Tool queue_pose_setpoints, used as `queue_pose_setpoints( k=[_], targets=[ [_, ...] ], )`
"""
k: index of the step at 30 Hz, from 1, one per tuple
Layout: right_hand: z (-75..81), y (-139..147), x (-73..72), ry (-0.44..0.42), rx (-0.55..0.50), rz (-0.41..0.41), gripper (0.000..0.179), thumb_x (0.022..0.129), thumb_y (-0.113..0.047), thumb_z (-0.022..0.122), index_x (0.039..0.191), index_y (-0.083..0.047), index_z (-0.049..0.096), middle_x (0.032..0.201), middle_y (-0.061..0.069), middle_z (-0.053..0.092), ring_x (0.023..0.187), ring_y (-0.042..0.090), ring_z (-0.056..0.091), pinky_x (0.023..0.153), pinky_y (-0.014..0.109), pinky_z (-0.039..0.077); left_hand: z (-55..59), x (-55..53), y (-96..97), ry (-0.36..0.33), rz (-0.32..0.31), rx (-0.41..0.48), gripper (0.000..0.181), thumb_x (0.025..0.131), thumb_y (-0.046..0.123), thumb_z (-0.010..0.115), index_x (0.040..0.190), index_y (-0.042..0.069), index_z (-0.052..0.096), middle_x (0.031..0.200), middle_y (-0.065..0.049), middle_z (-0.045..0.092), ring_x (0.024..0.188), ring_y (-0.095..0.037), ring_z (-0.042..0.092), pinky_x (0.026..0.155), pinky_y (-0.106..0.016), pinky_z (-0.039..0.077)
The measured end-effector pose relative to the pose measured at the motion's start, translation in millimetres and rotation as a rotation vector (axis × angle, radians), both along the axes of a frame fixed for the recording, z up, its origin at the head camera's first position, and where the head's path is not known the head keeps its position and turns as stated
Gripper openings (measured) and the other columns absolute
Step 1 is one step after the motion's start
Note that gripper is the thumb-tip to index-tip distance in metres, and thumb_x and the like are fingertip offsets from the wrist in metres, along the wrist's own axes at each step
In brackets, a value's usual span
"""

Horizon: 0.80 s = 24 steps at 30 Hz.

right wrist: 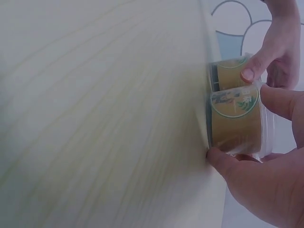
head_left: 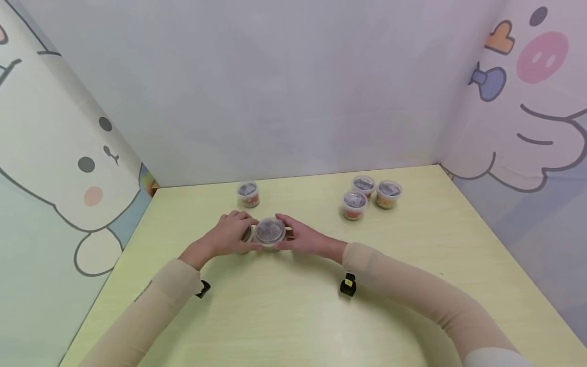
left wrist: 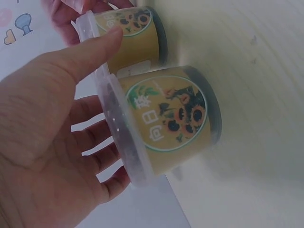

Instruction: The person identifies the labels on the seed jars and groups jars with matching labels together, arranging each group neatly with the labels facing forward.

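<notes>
Two lidded plastic tubs stand side by side on the table, with sunflower labels on yellowish sides. My left hand is around the left tub, fingers behind its lid. Its thumb reaches across to the side of the right tub. From the right, my right hand grips that right tub between thumb and fingers, one fingertip low by its base in the right wrist view. In the head view the left hand mostly hides the left tub.
Behind the hands stands a single tub with reddish contents. To the right at the back, three more tubs cluster: a front one, a rear one and a yellowish one. A pale wall closes off the back of the table.
</notes>
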State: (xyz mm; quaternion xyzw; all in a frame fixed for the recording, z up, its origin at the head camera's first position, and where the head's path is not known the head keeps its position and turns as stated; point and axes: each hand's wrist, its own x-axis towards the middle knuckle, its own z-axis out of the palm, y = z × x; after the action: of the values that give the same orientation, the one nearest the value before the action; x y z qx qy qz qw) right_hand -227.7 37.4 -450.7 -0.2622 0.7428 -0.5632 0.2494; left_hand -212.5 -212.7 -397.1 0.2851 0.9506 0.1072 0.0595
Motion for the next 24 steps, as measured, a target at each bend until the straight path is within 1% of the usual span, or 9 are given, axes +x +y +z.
queue_pose_setpoints(
  k=[8,12,14,16,18,20,22,23,24],
  targets=[
    [-2.6,-0.4,-0.7,-0.011,0.008,-0.018,0.087,0.096,-0.014,0.072,0.162,-0.005,0.016,0.156,0.015,0.037,0.14,0.031,0.043,0.112,0.043,0.039,-4.2,-1.3,-0.9,-0.005,0.0,-0.014,0.065,0.088,0.048,0.078,0.133,0.004,0.063,0.125,-0.014,0.061,0.119,-0.037,0.052,0.095,-0.061,0.039],
    [-2.2,0.4,1.5,-0.019,0.018,-0.015,0.091,0.097,-0.019,0.072,0.163,-0.006,0.011,0.159,0.017,0.033,0.143,0.035,0.039,0.114,0.045,0.036,-4.0,0.3,-1.6,-0.022,0.014,-0.032,0.065,0.089,0.048,0.077,0.134,0.004,0.062,0.127,-0.014,0.06,0.119,-0.037,0.052,0.096,-0.062,0.039],
    [-1.6,2.3,2.5,-0.01,0.037,-0.018,0.093,0.097,-0.022,0.072,0.163,-0.006,0.009,0.16,0.019,0.031,0.144,0.036,0.037,0.115,0.046,0.035,-3.5,1.2,-1.8,-0.031,0.018,-0.031,0.07,0.089,0.048,0.077,0.139,0.003,0.057,0.131,-0.017,0.058,0.122,-0.039,0.051,0.097,-0.063,0.038],
    [-0.6,5.7,3.1,0.01,0.057,-0.017,0.095,0.097,-0.024,0.073,0.163,-0.006,0.008,0.161,0.021,0.029,0.145,0.039,0.035,0.115,0.047,0.034,-2.4,2.1,-1.2,-0.038,0.023,-0.026,0.08,0.088,0.047,0.078,0.148,0.003,0.048,0.138,-0.021,0.053,0.126,-0.042,0.048,0.099,-0.065,0.036],
    [1.6,10.5,3.1,0.03,0.066,-0.014,0.094,0.097,-0.024,0.073,0.163,-0.006,0.009,0.161,0.023,0.028,0.146,0.04,0.033,0.115,0.048,0.034,-0.2,1.9,1.0,-0.038,0.02,-0.016,0.092,0.087,0.047,0.08,0.156,0.005,0.035,0.146,-0.023,0.046,0.131,-0.044,0.044,0.101,-0.066,0.033],
    [4.7,16.8,2.3,0.058,0.078,0.002,0.092,0.097,-0.024,0.072,0.163,-0.005,0.01,0.163,0.023,0.025,0.147,0.041,0.03,0.115,0.049,0.034,4.8,1.3,5.9,-0.038,0.014,-0.004,0.102,0.085,0.047,0.082,0.16,0.009,0.025,0.152,-0.024,0.038,0.137,-0.045,0.038,0.104,-0.068,0.029],
    [11.1,24.6,2.2,0.098,0.102,0.026,0.088,0.098,-0.023,0.07,0.163,-0.005,0.013,0.164,0.021,0.023,0.148,0.04,0.028,0.115,0.05,0.034,12.7,0.1,12.6,-0.041,0.005,-0.001,0.103,0.084,0.046,0.082,0.161,0.011,0.024,0.155,-0.023,0.034,0.141,-0.043,0.033,0.106,-0.067,0.026],
    [14.5,29.1,2.0,0.132,0.12,0.04,0.085,0.099,-0.024,0.069,0.162,-0.005,0.016,0.164,0.02,0.024,0.148,0.04,0.028,0.114,0.05,0.035,17.0,-0.6,16.3,-0.039,-0.002,-0.003,0.1,0.085,0.046,0.082,0.161,0.011,0.026,0.155,-0.022,0.035,0.144,-0.043,0.03,0.106,-0.067,0.025],
    [17.0,34.4,1.0,0.184,0.15,0.057,0.082,0.1,-0.025,0.068,0.161,-0.004,0.019,0.163,0.02,0.026,0.147,0.04,0.029,0.113,0.051,0.036,21.5,-1.5,20.1,-0.036,-0.009,-0.012,0.096,0.086,0.046,0.08,0.16,0.011,0.029,0.154,-0.02,0.037,0.145,-0.042,0.028,0.106,-0.068,0.025]
  ],
)
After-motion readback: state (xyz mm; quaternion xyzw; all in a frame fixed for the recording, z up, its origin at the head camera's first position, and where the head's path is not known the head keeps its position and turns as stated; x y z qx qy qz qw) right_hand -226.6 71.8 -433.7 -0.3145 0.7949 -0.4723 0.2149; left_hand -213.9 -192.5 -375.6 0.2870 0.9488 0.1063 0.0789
